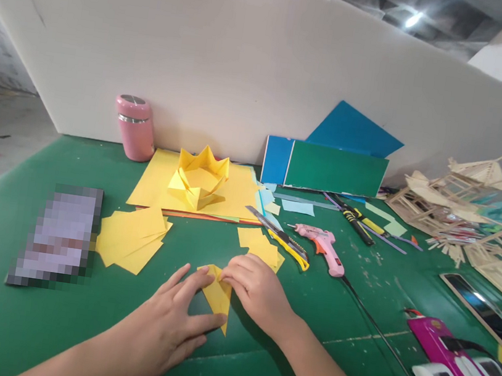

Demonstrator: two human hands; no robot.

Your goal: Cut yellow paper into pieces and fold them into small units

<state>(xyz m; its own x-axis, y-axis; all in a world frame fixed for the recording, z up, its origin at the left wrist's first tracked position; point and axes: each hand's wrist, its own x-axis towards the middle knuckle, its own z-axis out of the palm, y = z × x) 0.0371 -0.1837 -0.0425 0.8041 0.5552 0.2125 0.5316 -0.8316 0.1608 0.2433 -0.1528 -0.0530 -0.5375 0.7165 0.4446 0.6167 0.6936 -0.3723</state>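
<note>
A folded piece of yellow paper (218,295), pointed toward me, lies on the green table. My left hand (178,308) has its fingers spread, fingertips touching the paper's upper left part and its lower tip. At the paper's upper right corner, my right hand (256,285) is closed in a pinch on the edge; its fingertips hide part of the fold. Beyond my hands, a crown-like ring of folded yellow paper (198,193) stands on a stack of yellow sheets (153,183). Loose yellow paper squares (131,240) lie to the left, and more yellow squares (265,249) just above my right hand.
A yellow utility knife (287,246) and pink glue gun (324,245) with a trailing cord lie right of centre. A pink flask (135,128) stands at the back left. A magenta power strip (453,359), phone (486,308) and wooden stick models (463,205) occupy the right.
</note>
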